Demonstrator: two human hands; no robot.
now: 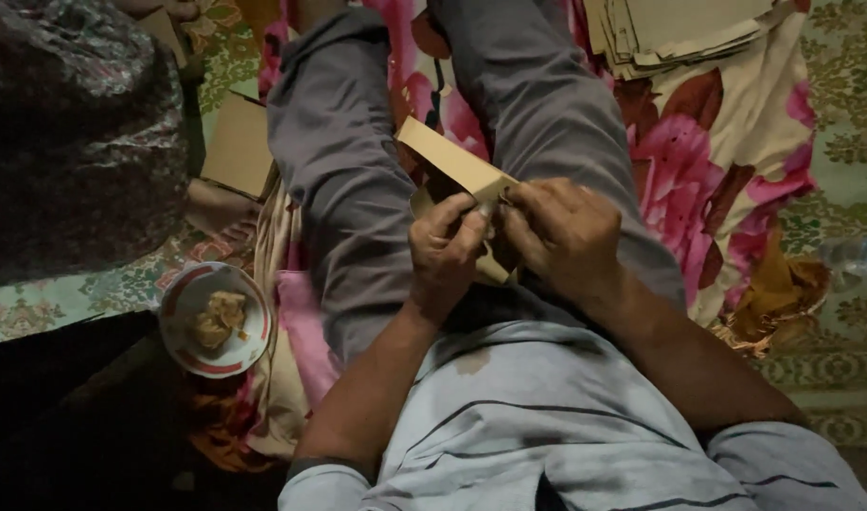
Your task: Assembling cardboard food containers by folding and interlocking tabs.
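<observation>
Paper is what both your hands are working on: a tan paper piece [452, 163], folded or being folded, lying over your lap between your grey-trousered legs [344, 180]. Your left hand [445, 254] is pinching its near corner with thumb and fingertips closed on the edge, and your right hand [561, 232] is pressing in beside it, fingers curled onto the same corner, so the two hands are meeting, almost touching, on the paper.

Judging from how things are lying, the work is sitting somewhere in the middle. One long crease is already showing along the upper edge of the piece, while the corner under your fingers is looking unfinished. A stack of flat tan sheets [675, 33] is waiting at the top right on the floral cloth [727, 161], which suggests plenty of pieces are left to do. A brown flat piece [237, 147] is lying at the left by your knee; you cannot tell whether it is a finished one.

A small round bowl with a red-patterned rim [256, 350] is sitting on the floor at your left, holding some pale lumpy stuff, perhaps paste, though the dim light is making that hard to tell. Much is being hidden: your hands are covering the lower part of the paper, the stack is being cut off by the top edge, and a dark patterned fabric mass [74, 132] at the upper left is too murky to read.
</observation>
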